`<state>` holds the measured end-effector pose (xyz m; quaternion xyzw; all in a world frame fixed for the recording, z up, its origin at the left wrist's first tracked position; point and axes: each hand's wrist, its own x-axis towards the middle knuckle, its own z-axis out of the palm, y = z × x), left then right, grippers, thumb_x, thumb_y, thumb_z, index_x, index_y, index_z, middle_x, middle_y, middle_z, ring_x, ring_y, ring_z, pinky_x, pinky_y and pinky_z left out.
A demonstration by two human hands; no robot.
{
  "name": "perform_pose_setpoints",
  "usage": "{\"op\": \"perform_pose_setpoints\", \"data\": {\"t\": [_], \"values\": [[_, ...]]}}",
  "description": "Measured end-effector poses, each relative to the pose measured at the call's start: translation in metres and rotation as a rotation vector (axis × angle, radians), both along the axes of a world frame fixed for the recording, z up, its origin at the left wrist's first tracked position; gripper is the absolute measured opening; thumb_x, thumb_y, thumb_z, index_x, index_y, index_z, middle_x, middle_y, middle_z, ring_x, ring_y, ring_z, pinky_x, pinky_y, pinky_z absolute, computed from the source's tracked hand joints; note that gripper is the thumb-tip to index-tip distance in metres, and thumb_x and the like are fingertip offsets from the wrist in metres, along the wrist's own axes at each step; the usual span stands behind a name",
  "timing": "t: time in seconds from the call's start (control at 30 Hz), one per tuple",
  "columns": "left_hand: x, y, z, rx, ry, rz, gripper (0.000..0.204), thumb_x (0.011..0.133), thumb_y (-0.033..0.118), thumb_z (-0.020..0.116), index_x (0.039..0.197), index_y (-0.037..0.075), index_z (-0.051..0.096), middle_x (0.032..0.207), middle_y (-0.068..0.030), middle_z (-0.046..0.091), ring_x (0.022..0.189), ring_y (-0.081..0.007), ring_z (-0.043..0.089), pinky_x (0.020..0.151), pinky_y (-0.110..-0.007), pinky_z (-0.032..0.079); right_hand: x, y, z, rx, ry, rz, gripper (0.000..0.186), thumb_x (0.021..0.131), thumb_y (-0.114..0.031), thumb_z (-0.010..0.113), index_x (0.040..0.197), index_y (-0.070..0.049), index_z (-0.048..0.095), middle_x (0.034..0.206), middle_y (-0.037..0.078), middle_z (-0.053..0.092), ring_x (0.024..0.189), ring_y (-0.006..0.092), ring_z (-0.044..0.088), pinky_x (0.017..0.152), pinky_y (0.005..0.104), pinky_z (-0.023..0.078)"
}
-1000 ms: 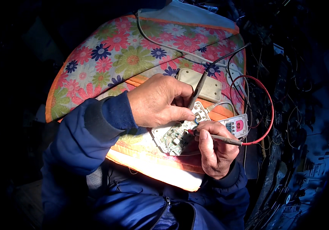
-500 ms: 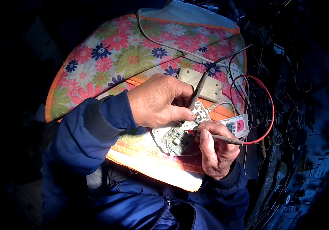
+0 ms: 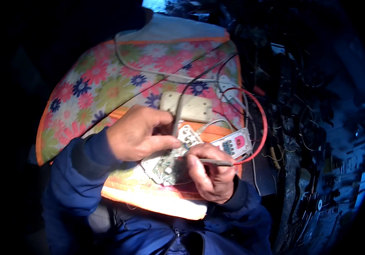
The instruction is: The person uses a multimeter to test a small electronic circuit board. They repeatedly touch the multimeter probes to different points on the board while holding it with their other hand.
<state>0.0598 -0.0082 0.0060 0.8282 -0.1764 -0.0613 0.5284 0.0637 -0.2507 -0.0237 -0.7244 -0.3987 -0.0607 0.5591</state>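
Observation:
An opened white plastic housing with a green circuit board (image 3: 165,168) lies in front of me. My left hand (image 3: 137,134) pinches a black test probe (image 3: 177,117) between thumb and fingers, its lower end down by the board's upper part. From the right, my right hand (image 3: 210,172) grips a red-leaded test probe (image 3: 218,162) that points left toward the board. Blur and my fingers keep me from telling whether either tip touches it. Just beyond the board rests a cream rectangular cover (image 3: 191,107) with holes at its corners.
Underneath is a floral cloth (image 3: 106,91) with orange edging. A white panel with a pink patch (image 3: 244,143) sits right of the board. The red lead (image 3: 265,123) loops there, near a white socket-like piece (image 3: 226,88). Dark clutter and loose wires fill the right side.
The whole view has shifted, so hands, board and cloth appear farther left and slightly lower. Both hands keep their probes, and the black one looks more upright.

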Motion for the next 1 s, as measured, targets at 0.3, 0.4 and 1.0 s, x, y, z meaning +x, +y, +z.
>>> {"op": "perform_pose_setpoints", "data": {"t": [0.3,0.4,1.0], "values": [[-0.003,-0.003,-0.004,-0.105,0.15,0.036,0.017,0.094,0.007,0.079,0.107,-0.002,0.074,0.087,-0.0078,0.077,0.082,-0.01,0.069,0.072,-0.031,0.055,0.002,0.002,0.001,-0.016,-0.114,-0.028,0.01,0.095,-0.005,0.073,0.09,-0.001,0.066,0.076,0.013,0.066,0.068,0.0315,0.067,0.061,0.0413,0.051],[-0.004,-0.005,-0.005,-0.16,0.18,0.03,0.018,0.094,0.006,0.079,0.108,-0.003,0.074,0.09,-0.0079,0.077,0.085,-0.0104,0.07,0.074,-0.03,0.056,0.001,0.002,-0.002,-0.002,-0.095,-0.04,0.011,0.096,-0.006,0.073,0.089,0.0,0.066,0.075,0.014,0.066,0.067,0.0323,0.067,0.061,0.0412,0.051],[-0.005,-0.005,0.001,-0.197,0.295,0.054,0.012,0.095,0.003,0.078,0.104,-0.003,0.072,0.091,-0.004,0.074,0.086,-0.0098,0.069,0.077,-0.028,0.056,0.001,0.004,-0.007,0.0,-0.107,-0.044,0.011,0.096,-0.008,0.073,0.091,0.0,0.068,0.08,0.014,0.068,0.071,0.0353,0.067,0.066,0.0441,0.054]]}}
